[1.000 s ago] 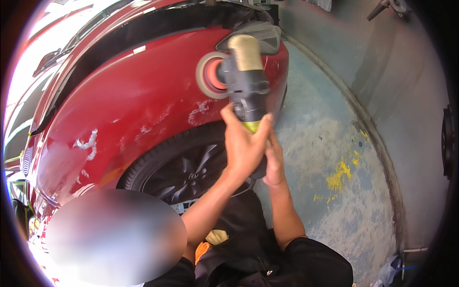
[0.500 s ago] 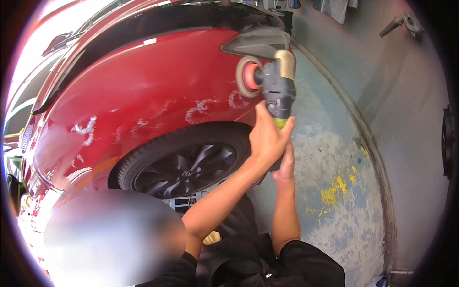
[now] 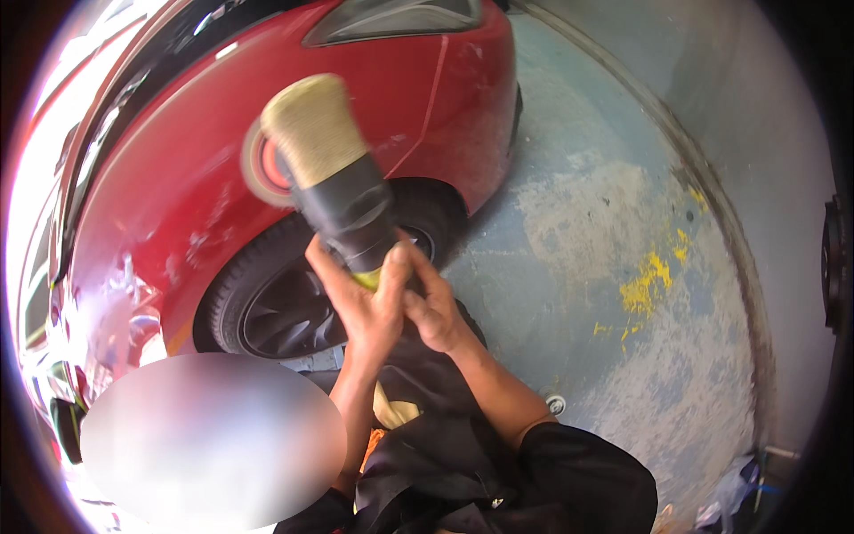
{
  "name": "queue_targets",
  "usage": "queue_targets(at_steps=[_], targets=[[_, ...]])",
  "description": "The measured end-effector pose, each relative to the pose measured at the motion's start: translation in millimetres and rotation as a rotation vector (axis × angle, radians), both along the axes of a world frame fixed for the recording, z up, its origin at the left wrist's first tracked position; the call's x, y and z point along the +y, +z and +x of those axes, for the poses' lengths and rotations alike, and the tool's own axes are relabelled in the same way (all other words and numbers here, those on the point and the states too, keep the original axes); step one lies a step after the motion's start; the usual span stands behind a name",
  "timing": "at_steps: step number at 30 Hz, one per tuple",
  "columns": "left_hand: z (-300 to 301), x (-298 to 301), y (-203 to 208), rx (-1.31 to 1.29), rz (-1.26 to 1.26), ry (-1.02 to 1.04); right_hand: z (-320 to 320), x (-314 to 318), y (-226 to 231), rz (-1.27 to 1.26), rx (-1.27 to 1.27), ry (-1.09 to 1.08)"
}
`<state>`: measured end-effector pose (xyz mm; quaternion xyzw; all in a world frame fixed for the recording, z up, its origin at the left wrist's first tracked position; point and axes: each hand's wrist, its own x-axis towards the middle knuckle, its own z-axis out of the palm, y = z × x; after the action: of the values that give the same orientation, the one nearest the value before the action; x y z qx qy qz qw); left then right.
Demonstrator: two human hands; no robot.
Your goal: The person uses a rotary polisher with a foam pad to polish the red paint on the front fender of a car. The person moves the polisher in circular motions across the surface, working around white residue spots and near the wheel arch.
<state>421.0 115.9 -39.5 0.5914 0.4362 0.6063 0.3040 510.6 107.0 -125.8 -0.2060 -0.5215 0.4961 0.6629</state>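
My left hand (image 3: 363,303) grips the handle of a black power polisher (image 3: 351,214) just below a yellow-green band, its thumb along the side. From the right, my right hand (image 3: 434,307) is closed round the lower handle, close against the left. A tan cloth-like cover wraps the tool's head. The polisher's round pad (image 3: 258,173), with an orange-red centre, faces the red car's rear side panel (image 3: 169,205); whether it touches cannot be made out. The tool's head hides part of the pad and panel, and motion blurs it slightly.
Below the panel is a black car wheel (image 3: 285,311). A tail light (image 3: 400,20) sits at the car's upper corner. To the right lies a worn grey-blue floor (image 3: 569,240) with yellow paint patches, bounded by a grey wall (image 3: 747,160). Crumpled plastic (image 3: 729,494) lies at lower right.
Both hands and the polisher have moved left along the panel, away from the tail light, and the tool has tilted leftward. My view has shifted too. White smears on the panel show less clearly now.
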Motion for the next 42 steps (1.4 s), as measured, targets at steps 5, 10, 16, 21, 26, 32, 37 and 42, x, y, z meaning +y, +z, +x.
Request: queue_targets(at_steps=[5,10,16,21,26,32,37,42], targets=[[19,15,-15,0.385,-0.114,-0.021,-15,6,-65,-0.073,0.165,-0.231],[4,10,-26,0.579,-0.152,-0.002,-48,4,-92,-0.216,0.322,-0.180],[-75,-8,-58,0.149,0.003,0.008,-89,-2,-69,-0.088,0.125,-0.041],[-39,15,-50,0.686,-0.064,-0.054,-97,0,-82,-0.333,0.410,-0.135],[-60,12,-51,0.556,-0.052,-0.096,-109,7,-97,-0.221,0.368,-0.208],[-128,-17,-46,0.341,-0.004,0.001,-152,-3,-87,-0.132,0.152,-0.037],[-202,-59,-66,-0.108,-0.081,-0.001,-182,-11,-59,0.168,-0.193,-0.073],[-193,-46,-57,0.060,-0.097,-0.069,-186,-9,-78,0.200,-0.203,-0.091]])
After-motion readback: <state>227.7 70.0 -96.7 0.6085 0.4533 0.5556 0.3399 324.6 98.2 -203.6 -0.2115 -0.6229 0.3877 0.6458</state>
